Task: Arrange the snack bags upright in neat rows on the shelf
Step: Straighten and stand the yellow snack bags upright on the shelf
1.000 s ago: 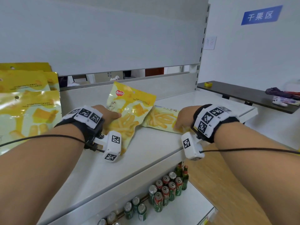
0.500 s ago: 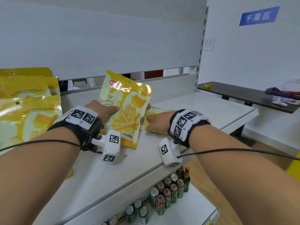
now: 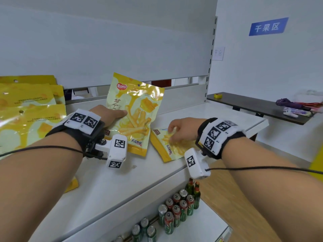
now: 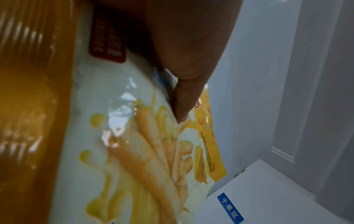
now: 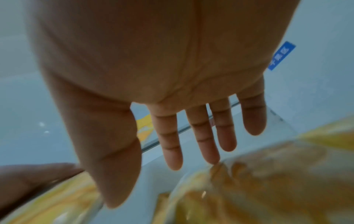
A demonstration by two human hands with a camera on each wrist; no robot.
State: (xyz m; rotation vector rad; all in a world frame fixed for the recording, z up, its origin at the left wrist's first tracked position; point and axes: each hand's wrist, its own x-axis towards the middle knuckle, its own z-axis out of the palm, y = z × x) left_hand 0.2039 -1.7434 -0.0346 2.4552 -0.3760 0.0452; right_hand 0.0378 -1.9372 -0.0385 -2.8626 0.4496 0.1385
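My left hand (image 3: 111, 114) grips a yellow snack bag (image 3: 138, 117) by its left edge, thumb (image 4: 182, 104) on the printed front, and holds it nearly upright on the white shelf (image 3: 122, 187). A second yellow bag (image 3: 172, 149) lies flat to its right near the shelf's front edge. Over this bag hovers my right hand (image 3: 180, 128), its fingers (image 5: 208, 145) straight and spread, with the middle fingertip touching the bag (image 5: 258, 181). Several matching bags (image 3: 31, 123) stand upright in a row at the far left.
The shelf's grey back panel (image 3: 104, 41) rises behind the bags. Green and red cans (image 3: 176, 212) stand on the lower shelf below the front edge. A dark bench (image 3: 253, 105) with a tape roll and purple items runs along the right wall.
The left hand has tilted its bag more upright and drawn it slightly nearer. The right hand now has its fingers stretched over the flat bag, which lies closer to the front edge.
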